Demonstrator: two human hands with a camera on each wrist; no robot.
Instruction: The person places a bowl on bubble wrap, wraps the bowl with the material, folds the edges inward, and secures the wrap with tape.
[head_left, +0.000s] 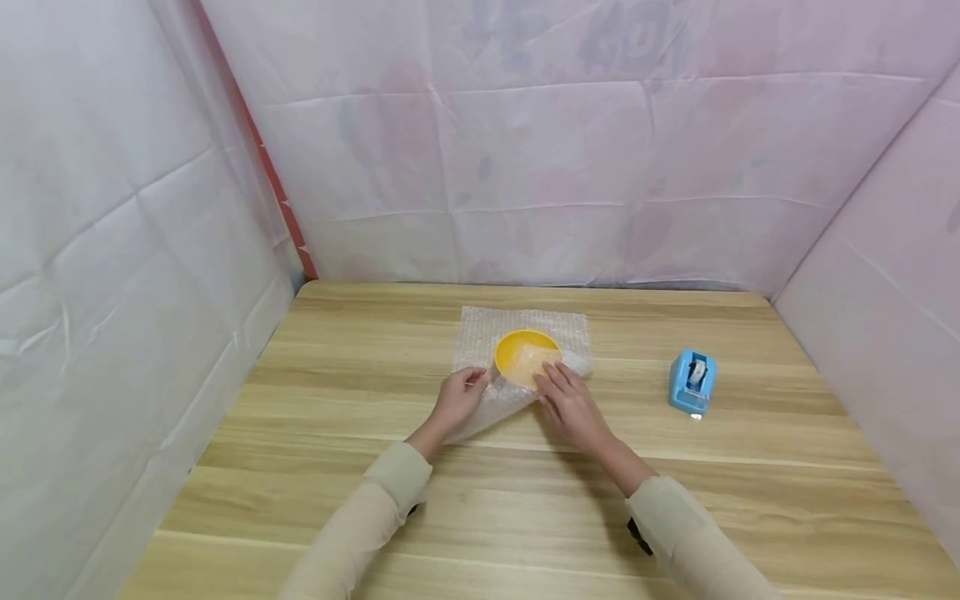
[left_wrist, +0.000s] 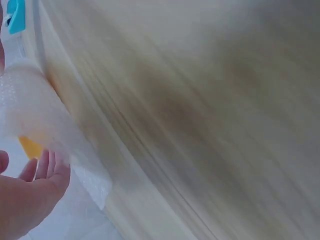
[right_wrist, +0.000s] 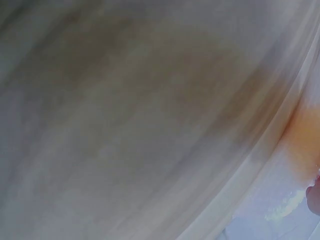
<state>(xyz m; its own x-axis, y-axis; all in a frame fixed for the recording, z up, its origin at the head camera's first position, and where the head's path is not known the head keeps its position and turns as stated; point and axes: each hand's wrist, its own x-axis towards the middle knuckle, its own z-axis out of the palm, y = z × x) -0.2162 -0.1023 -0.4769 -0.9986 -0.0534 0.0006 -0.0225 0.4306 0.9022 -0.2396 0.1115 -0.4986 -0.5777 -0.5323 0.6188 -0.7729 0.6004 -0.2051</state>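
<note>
A yellow bowl point(head_left: 514, 339) sits on a sheet of bubble wrap point(head_left: 480, 329), its opening facing up. The near part of the sheet is folded up over the bowl's front, and a flap lies across its inside. At the bowl's left, my left hand point(head_left: 459, 398) pinches the folded wrap between thumb and fingers. My right hand point(head_left: 573, 408) presses the flap at the bowl's right rim with fingers extended. In the left wrist view, curled fingers point(left_wrist: 47, 167) meet the translucent wrap point(left_wrist: 45, 110). Only a fingertip point(right_wrist: 313, 197) shows in the right wrist view.
A blue tape dispenser point(head_left: 692, 382) with a roll of clear tape stands to the right of the bowl. The wooden table point(head_left: 360, 358) is bordered at the back and sides by pale hanging sheets point(head_left: 540, 150).
</note>
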